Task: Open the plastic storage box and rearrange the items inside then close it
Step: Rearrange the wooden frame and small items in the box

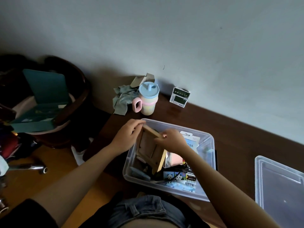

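The clear plastic storage box [209, 150] stands open on the dark wooden table, its lid [279, 183] lying to the right. Both hands hold a wooden picture frame [148, 148] upright and tilted inside the box, back side towards me. My left hand [126, 135] grips its upper left corner; my right hand [172, 139] pinches its top right edge. Around the frame lie a panda-print box [174, 176], a pink pouch in a clear bag [175, 159], a white-blue package [191, 142] and dark cables.
A pastel cup with a blue lid and pink handle [147, 99], a crumpled grey cloth [122, 99] and a small green-white box [180, 96] sit by the wall. A chair piled with a teal box [44, 99] stands to the left.
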Action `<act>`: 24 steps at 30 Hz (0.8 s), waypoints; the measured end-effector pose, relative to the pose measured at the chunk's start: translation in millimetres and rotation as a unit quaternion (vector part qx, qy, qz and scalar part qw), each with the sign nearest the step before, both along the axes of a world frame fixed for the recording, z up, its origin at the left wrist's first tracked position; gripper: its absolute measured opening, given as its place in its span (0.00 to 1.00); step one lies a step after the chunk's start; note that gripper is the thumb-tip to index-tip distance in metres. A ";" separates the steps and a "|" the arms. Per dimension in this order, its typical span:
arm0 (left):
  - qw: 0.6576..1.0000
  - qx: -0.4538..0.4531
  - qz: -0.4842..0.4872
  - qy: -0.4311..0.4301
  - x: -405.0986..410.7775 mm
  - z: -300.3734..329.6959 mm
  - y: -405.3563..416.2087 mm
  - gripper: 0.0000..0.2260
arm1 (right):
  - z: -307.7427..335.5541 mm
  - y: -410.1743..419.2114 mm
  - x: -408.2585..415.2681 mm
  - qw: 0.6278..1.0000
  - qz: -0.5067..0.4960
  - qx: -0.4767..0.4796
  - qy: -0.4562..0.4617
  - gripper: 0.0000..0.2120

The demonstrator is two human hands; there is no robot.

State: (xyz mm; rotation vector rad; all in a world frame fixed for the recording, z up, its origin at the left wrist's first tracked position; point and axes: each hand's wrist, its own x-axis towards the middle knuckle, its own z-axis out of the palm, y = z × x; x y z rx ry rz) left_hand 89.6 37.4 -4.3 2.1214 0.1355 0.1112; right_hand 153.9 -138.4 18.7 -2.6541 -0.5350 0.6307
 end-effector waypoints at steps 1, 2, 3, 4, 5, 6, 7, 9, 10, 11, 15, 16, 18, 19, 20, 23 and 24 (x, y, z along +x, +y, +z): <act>0.999 -0.029 0.007 0.015 2.3 -1.5 0.7 0.12 | 4.8 -6.1 3.1 0.999 -0.043 0.028 0.005 0.17; 0.998 -0.060 0.011 0.035 4.5 -3.3 1.7 0.12 | 8.7 -11.3 6.3 0.995 -0.082 0.061 0.011 0.19; 0.994 -0.092 0.014 0.058 7.2 -4.8 2.2 0.12 | 11.6 -15.9 9.9 0.987 -0.120 0.100 0.022 0.21; 0.990 -0.120 0.016 0.077 9.9 -6.2 2.6 0.13 | 13.9 -19.6 13.2 0.977 -0.155 0.142 0.039 0.22; 0.986 -0.139 0.015 0.089 13.0 -7.7 2.2 0.13 | 15.6 -22.5 15.6 0.964 -0.184 0.183 0.061 0.24; 0.984 -0.149 0.010 0.097 15.9 -8.9 1.4 0.15 | 16.4 -24.7 16.7 0.950 -0.205 0.219 0.083 0.25; 0.982 -0.154 0.005 0.106 18.3 -9.6 0.0 0.16 | 16.1 -26.5 16.6 0.938 -0.218 0.249 0.103 0.25; 0.978 -0.166 -0.001 0.128 24.1 -9.8 -3.3 0.16 | 14.0 -27.3 13.1 0.913 -0.237 0.303 0.137 0.23; 0.975 -0.176 0.005 0.135 27.2 -9.9 -4.7 0.15 | 13.7 -25.5 10.8 0.901 -0.243 0.328 0.150 0.22; 0.973 -0.185 0.019 0.136 30.4 -9.1 -5.3 0.16 | 14.1 -23.1 9.2 0.892 -0.244 0.346 0.159 0.21; 0.973 -0.163 0.120 0.112 31.9 -4.8 2.4 0.23 | 25.1 -13.0 8.7 0.886 -0.206 0.317 0.267 0.30; 0.973 -0.159 0.126 0.107 28.6 -5.1 5.9 0.25 | 29.4 -12.5 9.9 0.894 -0.174 0.276 0.307 0.33; 0.974 -0.155 0.136 0.096 19.8 -7.7 13.7 0.27 | 34.7 -13.3 10.7 0.896 -0.101 0.208 0.379 0.31; 0.972 -0.156 0.148 0.090 15.0 -10.4 17.7 0.26 | 34.6 -13.7 9.3 0.901 -0.066 0.179 0.390 0.26; 0.969 -0.161 0.166 0.085 11.4 -13.2 22.4 0.25 | 32.4 -13.2 6.4 0.914 -0.032 0.141 0.379 0.22; 0.957 -0.177 0.214 0.084 4.3 -19.0 34.2 0.22 | 15.0 -0.4 -11.9 0.959 0.072 0.000 0.275 0.13; 0.955 -0.176 0.222 0.083 3.2 -19.8 36.1 0.20 | 8.3 7.7 -20.6 0.963 0.118 -0.037 0.238 0.12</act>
